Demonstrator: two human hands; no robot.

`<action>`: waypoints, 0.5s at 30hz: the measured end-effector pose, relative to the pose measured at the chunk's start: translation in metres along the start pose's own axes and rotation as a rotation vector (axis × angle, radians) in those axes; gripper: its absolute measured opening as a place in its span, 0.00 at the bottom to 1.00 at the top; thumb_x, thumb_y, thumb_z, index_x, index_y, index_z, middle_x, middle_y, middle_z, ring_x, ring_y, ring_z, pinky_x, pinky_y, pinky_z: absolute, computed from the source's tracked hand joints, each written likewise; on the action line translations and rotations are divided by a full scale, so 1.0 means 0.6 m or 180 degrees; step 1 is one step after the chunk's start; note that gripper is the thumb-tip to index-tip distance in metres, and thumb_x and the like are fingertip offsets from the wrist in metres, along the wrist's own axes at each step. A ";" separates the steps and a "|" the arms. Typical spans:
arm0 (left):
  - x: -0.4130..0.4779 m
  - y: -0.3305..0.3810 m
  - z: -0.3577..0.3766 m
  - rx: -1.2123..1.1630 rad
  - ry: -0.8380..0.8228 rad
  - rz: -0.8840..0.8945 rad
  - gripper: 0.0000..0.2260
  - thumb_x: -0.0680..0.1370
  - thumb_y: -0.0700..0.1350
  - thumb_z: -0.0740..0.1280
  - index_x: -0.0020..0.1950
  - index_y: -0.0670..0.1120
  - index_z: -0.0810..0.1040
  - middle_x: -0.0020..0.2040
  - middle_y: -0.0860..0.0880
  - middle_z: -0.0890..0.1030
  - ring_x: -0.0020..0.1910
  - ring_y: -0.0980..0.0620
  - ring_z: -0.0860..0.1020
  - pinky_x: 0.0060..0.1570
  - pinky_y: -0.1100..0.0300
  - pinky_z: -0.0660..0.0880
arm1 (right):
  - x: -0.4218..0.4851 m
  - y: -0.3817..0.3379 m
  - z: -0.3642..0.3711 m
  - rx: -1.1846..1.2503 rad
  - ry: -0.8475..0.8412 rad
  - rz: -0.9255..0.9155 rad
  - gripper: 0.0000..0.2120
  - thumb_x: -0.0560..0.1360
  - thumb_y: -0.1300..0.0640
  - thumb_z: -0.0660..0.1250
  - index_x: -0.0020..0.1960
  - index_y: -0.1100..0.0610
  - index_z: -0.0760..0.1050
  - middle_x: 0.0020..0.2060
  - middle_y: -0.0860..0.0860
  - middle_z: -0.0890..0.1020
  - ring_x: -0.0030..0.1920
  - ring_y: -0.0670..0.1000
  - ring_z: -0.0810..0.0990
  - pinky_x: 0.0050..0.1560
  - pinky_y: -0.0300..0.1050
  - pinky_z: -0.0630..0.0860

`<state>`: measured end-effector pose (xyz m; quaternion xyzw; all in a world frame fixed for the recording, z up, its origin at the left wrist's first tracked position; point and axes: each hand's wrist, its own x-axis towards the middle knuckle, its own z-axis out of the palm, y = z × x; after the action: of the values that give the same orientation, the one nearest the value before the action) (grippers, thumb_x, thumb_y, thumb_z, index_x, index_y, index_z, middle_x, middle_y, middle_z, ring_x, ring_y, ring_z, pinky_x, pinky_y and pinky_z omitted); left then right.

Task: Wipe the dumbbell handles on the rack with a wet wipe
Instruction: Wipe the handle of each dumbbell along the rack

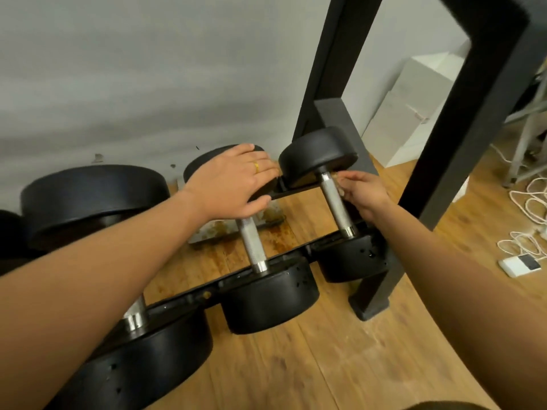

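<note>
Three black dumbbells lie across the low black rack (189,297). The middle dumbbell (268,294) shows its knurled steel handle (253,247). My left hand (233,184) rests flat on that dumbbell's far head, fingers spread, a gold ring on one finger. The right dumbbell (319,155) has its steel handle (336,202) bare. My right hand (362,192) is against the right side of that handle near its far end, fingers curled by the steel. No wet wipe shows in either hand. The largest dumbbell (88,196) sits at the left, its handle mostly hidden by my left forearm.
Black rack uprights (461,137) rise on the right, close to my right arm. A rusty metal plate (266,216) lies on the wooden floor under the rack. White boxes (414,108) stand by the grey wall. White cables and a charger (519,263) lie at the far right.
</note>
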<state>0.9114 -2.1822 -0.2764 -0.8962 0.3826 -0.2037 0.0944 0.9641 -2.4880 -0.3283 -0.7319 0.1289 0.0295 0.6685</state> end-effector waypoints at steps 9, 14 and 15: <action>-0.001 0.005 0.013 0.0050 0.0022 -0.0105 0.25 0.82 0.57 0.57 0.70 0.43 0.79 0.66 0.44 0.81 0.70 0.45 0.76 0.75 0.45 0.66 | 0.022 0.010 -0.005 -0.0086 0.0146 -0.0062 0.05 0.76 0.69 0.70 0.51 0.63 0.81 0.41 0.54 0.84 0.39 0.48 0.83 0.38 0.38 0.79; 0.000 0.005 0.019 0.0029 0.0174 -0.0131 0.22 0.82 0.55 0.60 0.68 0.43 0.80 0.65 0.43 0.82 0.68 0.45 0.78 0.74 0.45 0.67 | 0.038 0.011 -0.006 -0.0249 -0.0141 -0.0034 0.07 0.77 0.70 0.69 0.43 0.60 0.81 0.39 0.54 0.83 0.38 0.49 0.80 0.40 0.39 0.80; -0.001 0.005 0.020 0.0033 0.0191 -0.0133 0.22 0.82 0.55 0.60 0.68 0.43 0.81 0.65 0.43 0.82 0.68 0.45 0.78 0.74 0.45 0.67 | 0.041 0.011 -0.005 -0.0271 -0.0167 -0.0014 0.07 0.76 0.70 0.69 0.42 0.60 0.81 0.39 0.55 0.82 0.37 0.50 0.80 0.40 0.40 0.80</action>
<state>0.9142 -2.1837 -0.2887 -0.8970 0.3654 -0.2345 0.0834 0.9860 -2.4952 -0.3400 -0.7589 0.1084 0.0527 0.6400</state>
